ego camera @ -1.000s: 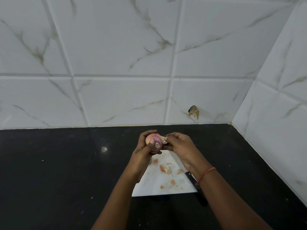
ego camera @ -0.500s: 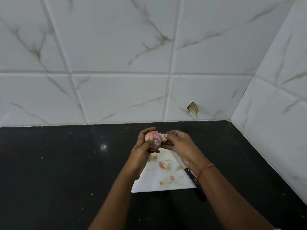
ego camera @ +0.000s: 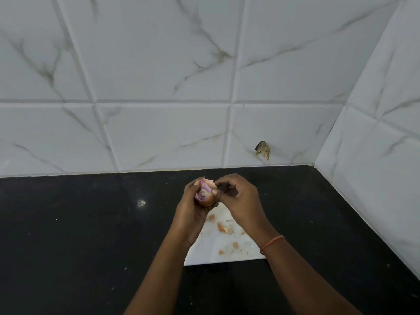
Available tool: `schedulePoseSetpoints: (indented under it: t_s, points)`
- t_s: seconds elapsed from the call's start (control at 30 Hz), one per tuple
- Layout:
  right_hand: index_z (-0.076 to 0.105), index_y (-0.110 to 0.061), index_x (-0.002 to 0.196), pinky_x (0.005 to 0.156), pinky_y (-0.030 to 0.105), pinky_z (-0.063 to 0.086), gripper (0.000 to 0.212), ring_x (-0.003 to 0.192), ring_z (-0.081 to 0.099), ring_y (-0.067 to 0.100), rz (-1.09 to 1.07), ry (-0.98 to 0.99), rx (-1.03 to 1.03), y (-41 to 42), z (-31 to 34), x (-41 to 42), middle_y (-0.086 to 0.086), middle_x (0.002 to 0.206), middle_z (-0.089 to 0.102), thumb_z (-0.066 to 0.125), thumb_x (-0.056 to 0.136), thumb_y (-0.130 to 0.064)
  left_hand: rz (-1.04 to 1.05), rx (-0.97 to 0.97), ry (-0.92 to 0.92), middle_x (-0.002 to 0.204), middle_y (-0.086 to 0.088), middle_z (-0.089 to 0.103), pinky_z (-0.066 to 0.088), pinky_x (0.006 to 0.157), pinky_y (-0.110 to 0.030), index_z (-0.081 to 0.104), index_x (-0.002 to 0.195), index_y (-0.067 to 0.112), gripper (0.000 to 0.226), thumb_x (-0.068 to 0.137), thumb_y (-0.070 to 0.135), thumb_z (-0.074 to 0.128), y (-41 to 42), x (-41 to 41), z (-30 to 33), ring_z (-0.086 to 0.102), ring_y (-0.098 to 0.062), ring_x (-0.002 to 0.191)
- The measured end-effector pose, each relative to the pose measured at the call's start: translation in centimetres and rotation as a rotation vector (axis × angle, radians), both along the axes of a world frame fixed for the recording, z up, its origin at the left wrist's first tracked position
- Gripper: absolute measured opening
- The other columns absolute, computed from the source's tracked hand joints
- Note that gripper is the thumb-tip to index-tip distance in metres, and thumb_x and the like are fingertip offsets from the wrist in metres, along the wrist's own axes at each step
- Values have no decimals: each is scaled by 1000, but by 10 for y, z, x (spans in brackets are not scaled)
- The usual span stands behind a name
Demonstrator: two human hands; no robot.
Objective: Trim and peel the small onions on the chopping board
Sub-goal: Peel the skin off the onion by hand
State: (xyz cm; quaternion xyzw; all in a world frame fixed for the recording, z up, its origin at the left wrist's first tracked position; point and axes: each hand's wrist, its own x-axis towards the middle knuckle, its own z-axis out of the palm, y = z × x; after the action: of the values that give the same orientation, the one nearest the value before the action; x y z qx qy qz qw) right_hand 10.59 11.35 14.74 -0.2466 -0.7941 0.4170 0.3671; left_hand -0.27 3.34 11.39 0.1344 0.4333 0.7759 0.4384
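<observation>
Fingers (ego camera: 214, 191) of the right hand (ego camera: 238, 201) are curled, thumb and forefinger tips pinching a flap of dry peel (ego camera: 211, 183) at the top of one small onion (ego camera: 204, 194). The left hand (ego camera: 189, 214) cups that onion from the left and below, its fingers wrapped round the bulb so that only the pinkish, part-peeled face and a brown lower edge show. The onion is held in the air above the far end of the chopping board, not resting on it.

One onion is visible; whether others lie behind the hands cannot be told. One thin orange thread band (ego camera: 271, 243) circles the right wrist.

Below the hands lies one white chopping board (ego camera: 204, 253), its near edge showing between the two forearms. About six small orange-brown scraps of peel (ego camera: 223, 228) are scattered across its surface; the board carries nothing else that can be seen.

The board rests on a black tabletop (ego camera: 79, 223) flecked with pale specks. Behind stand white marble-veined wall tiles (ego camera: 159, 64), meeting in a corner at the right. One broken patch (ego camera: 263, 149) shows in a lower tile. No writing or label is readable anywhere.
</observation>
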Motion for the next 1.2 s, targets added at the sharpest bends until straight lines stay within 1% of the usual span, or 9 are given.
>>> schedulePoseSetpoints:
  t_s: [0.1,0.23,0.33,0.4,0.57,0.67,0.83,1.0,1.2]
  points:
    - [73,-12,96,73,13,52,13,86,64,5,-8,-8,124,-1,1,1,-4,94,68,73,84,-7,-28,-19,43,135,-24,59,45,109,-51,50,139,6,64,90,44,66,-1,0,1,64,-35,119]
    - [74,-12,97,75,17,55,11,88,65,7,10,-24,136,1,1,2,-4,94,67,71,87,-11,-19,-37,91,124,-16,65,56,90,-38,55,130,15,52,83,32,69,-1,3,2,73,-22,94]
    - [74,-11,95,74,21,57,9,87,65,8,-3,-5,63,2,2,3,-4,92,68,70,88,-13,-27,-26,81,117,-15,67,57,81,-34,56,129,14,33,96,19,59,-1,5,3,75,-18,82]
    - [73,-11,94,72,22,58,8,85,66,9,-17,-1,1,2,1,3,-3,91,68,70,88,-14,-26,-48,102,122,-16,65,59,80,-33,55,131,12,31,101,17,52,-2,6,3,75,-17,84]
    - [69,-13,95,67,17,57,5,81,68,7,-68,-1,-158,2,3,3,-2,88,69,66,91,-12,-52,-71,221,128,-12,65,58,78,-28,56,131,18,28,104,17,49,-6,8,4,69,-30,110]
    - [63,-16,91,62,16,55,7,74,68,3,-81,60,-232,2,5,3,0,85,68,61,93,-9,-63,-84,275,127,-13,64,58,77,-27,56,129,18,27,103,12,48,-7,9,7,68,-30,107]
    - [60,-13,94,58,22,57,6,67,70,8,-137,134,-377,6,9,4,6,86,68,56,96,-9,-71,-60,278,125,-11,61,57,72,-27,57,127,16,28,102,9,47,-9,8,9,65,-21,97]
    - [63,-10,99,71,46,61,6,80,73,29,-139,155,-510,7,5,2,15,94,72,59,94,-12,-55,8,105,120,-11,65,57,74,-29,60,118,19,30,90,27,64,-6,12,11,67,-18,91]
    - [60,-1,101,63,34,61,8,74,73,33,-73,202,-593,1,11,-1,19,89,72,57,95,-4,-11,34,-320,106,-14,68,60,65,-25,65,112,9,24,93,23,66,-2,14,12,68,-17,83]
